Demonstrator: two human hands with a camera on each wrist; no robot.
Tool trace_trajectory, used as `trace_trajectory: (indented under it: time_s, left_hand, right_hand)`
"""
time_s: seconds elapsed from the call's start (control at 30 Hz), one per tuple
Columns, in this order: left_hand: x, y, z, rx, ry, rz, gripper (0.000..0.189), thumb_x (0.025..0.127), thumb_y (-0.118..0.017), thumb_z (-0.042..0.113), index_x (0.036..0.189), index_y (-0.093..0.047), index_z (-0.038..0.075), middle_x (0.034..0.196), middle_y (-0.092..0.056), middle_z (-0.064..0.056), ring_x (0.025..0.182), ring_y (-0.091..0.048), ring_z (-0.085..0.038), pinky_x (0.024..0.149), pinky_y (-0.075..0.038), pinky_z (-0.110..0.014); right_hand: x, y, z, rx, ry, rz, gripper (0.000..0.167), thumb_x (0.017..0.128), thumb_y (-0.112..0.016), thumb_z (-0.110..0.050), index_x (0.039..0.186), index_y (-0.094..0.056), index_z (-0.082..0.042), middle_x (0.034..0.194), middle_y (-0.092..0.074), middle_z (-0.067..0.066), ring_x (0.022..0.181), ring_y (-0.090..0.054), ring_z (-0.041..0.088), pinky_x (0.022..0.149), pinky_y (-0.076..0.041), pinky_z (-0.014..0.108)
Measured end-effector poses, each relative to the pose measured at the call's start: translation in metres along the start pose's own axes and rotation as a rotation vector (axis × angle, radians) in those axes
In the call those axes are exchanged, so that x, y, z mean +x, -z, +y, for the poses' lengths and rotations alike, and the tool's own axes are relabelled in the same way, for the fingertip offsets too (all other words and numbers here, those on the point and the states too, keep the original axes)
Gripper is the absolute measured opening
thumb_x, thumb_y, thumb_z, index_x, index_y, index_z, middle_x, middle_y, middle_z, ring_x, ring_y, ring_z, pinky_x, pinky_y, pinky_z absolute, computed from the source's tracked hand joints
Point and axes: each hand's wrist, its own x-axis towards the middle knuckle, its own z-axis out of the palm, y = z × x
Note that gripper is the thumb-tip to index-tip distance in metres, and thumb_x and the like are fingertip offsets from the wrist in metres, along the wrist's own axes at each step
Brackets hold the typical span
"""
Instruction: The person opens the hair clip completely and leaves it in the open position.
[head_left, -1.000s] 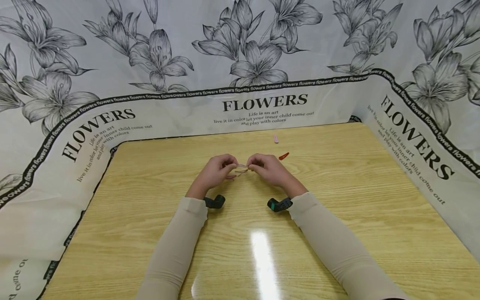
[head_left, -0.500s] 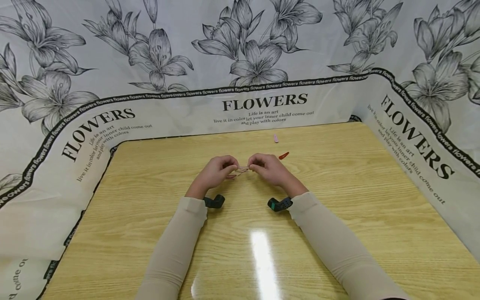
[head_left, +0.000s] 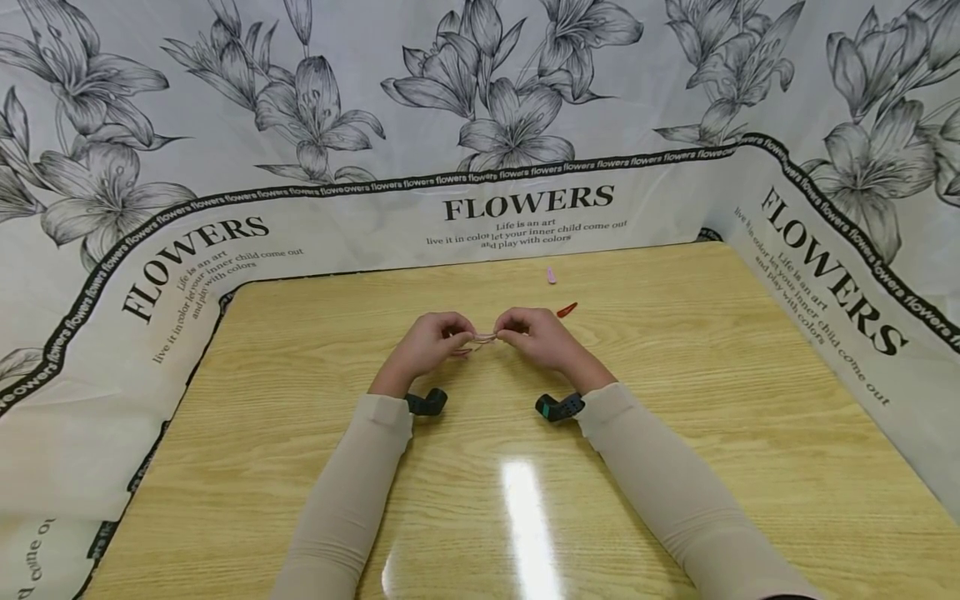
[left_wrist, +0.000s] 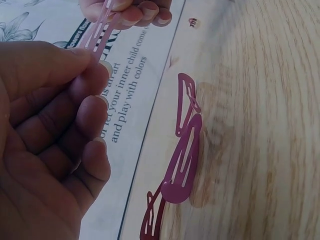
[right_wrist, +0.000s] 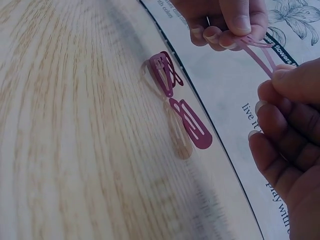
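A pink snap hair clip (head_left: 486, 337) is stretched between both hands above the table, its prongs spread apart in the right wrist view. My left hand (head_left: 435, 343) pinches one end between thumb and index finger, the other fingers curled loosely. The opposite end is pinched by my right hand (head_left: 536, 340) in the same way. Below them on the table lie more snap clips. In the left wrist view, a mauve clip (left_wrist: 171, 191) touches a dark pink clip (left_wrist: 180, 107), and a dark red clip (left_wrist: 159, 215) is partly cut off by the frame.
Farther back on the wooden table (head_left: 480, 517) lie a red clip (head_left: 567, 309) and a light pink clip (head_left: 551, 276). White flower-print cloth (head_left: 360, 237) stands around the table's back and sides.
The clip between my hands has turned slightly, and its strands show more separately than a second ago. Both hands stay almost in place; the clips on the table have not moved.
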Motion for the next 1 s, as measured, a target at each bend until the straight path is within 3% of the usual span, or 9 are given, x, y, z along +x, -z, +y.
trace_trajectory:
  time_s: [0.33,0.5,0.8,1.0]
  left_hand:
    - [0.002,-0.003,0.000,0.073,0.002,-0.011,0.017,0.095,-0.061,0.023,0.098,-0.072,0.009,0.090,-0.069,-0.007,0.079,-0.067,-0.027,0.069,-0.054,-0.034]
    - [0.005,-0.007,0.000,0.174,-0.003,-0.007,0.013,0.094,-0.064,0.024,0.094,-0.072,0.014,0.088,-0.067,-0.001,0.075,-0.060,-0.018,0.067,-0.049,-0.029]
    - [0.009,-0.015,0.003,0.295,-0.008,-0.022,0.010,0.092,-0.065,0.020,0.091,-0.072,0.014,0.090,-0.069,0.000,0.080,-0.058,-0.015,0.073,-0.049,-0.029]
    - [0.008,-0.020,0.006,0.372,-0.002,-0.022,0.011,0.093,-0.063,0.019,0.092,-0.073,0.013,0.091,-0.069,0.000,0.080,-0.059,-0.014,0.077,-0.051,-0.030]
  right_hand:
    - [0.001,0.001,0.008,-0.034,-0.060,-0.032,0.008,0.093,-0.064,-0.018,0.094,-0.071,-0.013,0.094,-0.069,0.001,0.085,-0.062,0.016,0.078,-0.051,0.034]
    - [0.001,0.003,0.011,-0.038,-0.066,-0.061,0.008,0.091,-0.066,-0.017,0.095,-0.071,-0.012,0.093,-0.069,0.001,0.083,-0.060,0.016,0.076,-0.050,0.032]
    - [0.000,0.006,0.016,-0.063,-0.089,-0.144,0.006,0.090,-0.067,-0.017,0.093,-0.072,-0.014,0.090,-0.070,-0.001,0.078,-0.059,0.015,0.072,-0.049,0.030]
    - [-0.001,0.005,0.017,-0.101,-0.081,-0.154,0.007,0.090,-0.066,-0.018,0.093,-0.072,-0.016,0.090,-0.070,-0.002,0.080,-0.060,0.014,0.074,-0.050,0.031]
